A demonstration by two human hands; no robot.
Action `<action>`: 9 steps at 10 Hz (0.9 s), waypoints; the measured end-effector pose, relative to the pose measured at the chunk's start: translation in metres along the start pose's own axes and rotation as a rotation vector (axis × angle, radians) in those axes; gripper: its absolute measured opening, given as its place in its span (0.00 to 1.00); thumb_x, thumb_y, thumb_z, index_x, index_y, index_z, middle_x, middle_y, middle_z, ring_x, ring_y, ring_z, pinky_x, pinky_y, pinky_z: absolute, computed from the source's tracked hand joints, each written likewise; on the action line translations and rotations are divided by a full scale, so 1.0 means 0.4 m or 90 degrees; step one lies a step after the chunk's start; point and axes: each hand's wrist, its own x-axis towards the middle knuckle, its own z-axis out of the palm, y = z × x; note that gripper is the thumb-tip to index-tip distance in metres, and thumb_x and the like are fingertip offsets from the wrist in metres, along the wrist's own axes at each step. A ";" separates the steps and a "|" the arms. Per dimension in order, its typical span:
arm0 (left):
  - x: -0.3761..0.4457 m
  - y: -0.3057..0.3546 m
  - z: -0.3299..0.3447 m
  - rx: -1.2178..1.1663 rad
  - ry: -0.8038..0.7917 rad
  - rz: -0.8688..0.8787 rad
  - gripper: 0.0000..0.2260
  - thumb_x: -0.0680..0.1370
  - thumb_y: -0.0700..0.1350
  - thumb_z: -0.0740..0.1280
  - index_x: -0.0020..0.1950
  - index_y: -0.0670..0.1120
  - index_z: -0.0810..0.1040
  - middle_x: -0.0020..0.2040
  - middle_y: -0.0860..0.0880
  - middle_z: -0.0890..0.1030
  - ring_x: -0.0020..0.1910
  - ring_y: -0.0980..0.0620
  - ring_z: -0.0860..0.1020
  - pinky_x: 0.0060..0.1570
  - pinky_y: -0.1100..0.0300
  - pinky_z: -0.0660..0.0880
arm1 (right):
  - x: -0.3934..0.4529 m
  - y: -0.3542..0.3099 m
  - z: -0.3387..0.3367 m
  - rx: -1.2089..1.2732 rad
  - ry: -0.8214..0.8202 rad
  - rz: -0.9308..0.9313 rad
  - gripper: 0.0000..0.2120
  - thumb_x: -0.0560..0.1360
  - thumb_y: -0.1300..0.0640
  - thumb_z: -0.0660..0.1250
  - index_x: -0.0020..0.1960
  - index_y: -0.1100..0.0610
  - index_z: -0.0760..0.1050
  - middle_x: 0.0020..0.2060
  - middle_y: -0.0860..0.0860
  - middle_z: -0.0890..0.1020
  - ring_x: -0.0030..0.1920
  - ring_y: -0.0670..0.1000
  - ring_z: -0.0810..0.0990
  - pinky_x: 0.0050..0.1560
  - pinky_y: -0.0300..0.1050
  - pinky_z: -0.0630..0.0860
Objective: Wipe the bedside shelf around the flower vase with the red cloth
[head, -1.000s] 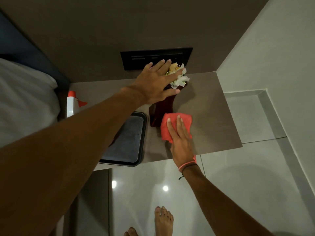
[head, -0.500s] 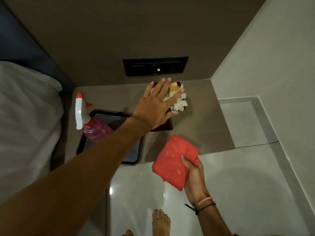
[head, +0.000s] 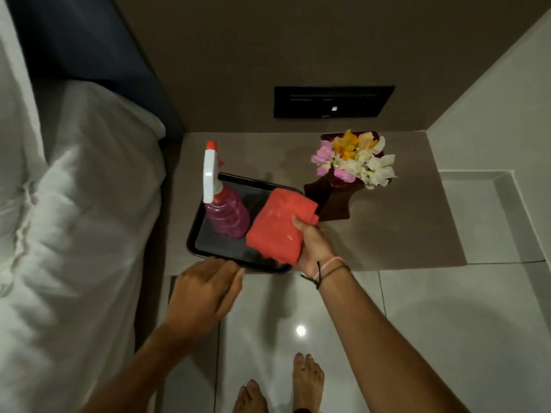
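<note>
Overhead, from the head camera, the right hand (head: 314, 245) pinches the folded red cloth (head: 278, 226) between thumb and fingers, holding it over the right end of the black tray (head: 196, 234), beside the dark red flower vase (head: 334, 198). That vase stands upright on the bedside shelf (head: 396, 222), flowers (head: 354, 160) spilling from its top, with no hand touching it. A pink spray bottle (head: 226, 213) stands in the tray's left part. The left hand (head: 205, 290) sits at the tray's near edge, fingers curled loosely; whether it actually grips the rim is hard to tell. White bedding (head: 77, 204) lies to the left.
</note>
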 end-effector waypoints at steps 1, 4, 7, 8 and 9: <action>0.019 -0.093 -0.016 0.025 -0.065 -0.135 0.10 0.82 0.49 0.61 0.47 0.46 0.78 0.40 0.48 0.80 0.34 0.49 0.79 0.32 0.54 0.79 | 0.072 0.001 0.049 -0.091 0.042 -0.077 0.19 0.77 0.66 0.69 0.67 0.68 0.73 0.63 0.68 0.79 0.62 0.67 0.79 0.65 0.64 0.76; 0.215 -0.241 0.049 -0.089 -0.169 -0.396 0.18 0.82 0.44 0.65 0.72 0.44 0.69 0.67 0.39 0.73 0.63 0.37 0.77 0.61 0.45 0.77 | 0.041 0.082 0.014 -0.539 0.308 -0.395 0.25 0.74 0.56 0.74 0.67 0.63 0.74 0.58 0.63 0.79 0.56 0.62 0.80 0.56 0.52 0.78; 0.165 -0.262 0.065 -0.116 -0.079 -0.457 0.15 0.80 0.37 0.65 0.67 0.44 0.77 0.57 0.38 0.83 0.55 0.36 0.83 0.52 0.49 0.80 | 0.072 0.089 0.021 -0.611 0.220 -0.368 0.16 0.75 0.63 0.71 0.63 0.62 0.80 0.55 0.60 0.85 0.56 0.59 0.83 0.60 0.51 0.79; 0.125 -0.266 0.061 -0.152 -0.072 -0.477 0.17 0.80 0.34 0.64 0.69 0.43 0.76 0.57 0.37 0.84 0.57 0.36 0.82 0.57 0.45 0.80 | 0.093 0.053 0.040 -0.648 0.147 -0.368 0.14 0.76 0.62 0.69 0.62 0.62 0.80 0.56 0.60 0.85 0.56 0.60 0.83 0.59 0.56 0.79; 0.113 -0.284 0.039 -0.183 -0.106 -0.522 0.23 0.80 0.34 0.64 0.76 0.42 0.69 0.65 0.36 0.80 0.64 0.37 0.79 0.66 0.44 0.77 | 0.068 0.038 0.040 -0.705 0.148 -0.372 0.13 0.77 0.61 0.67 0.61 0.62 0.78 0.55 0.62 0.84 0.55 0.63 0.82 0.56 0.57 0.80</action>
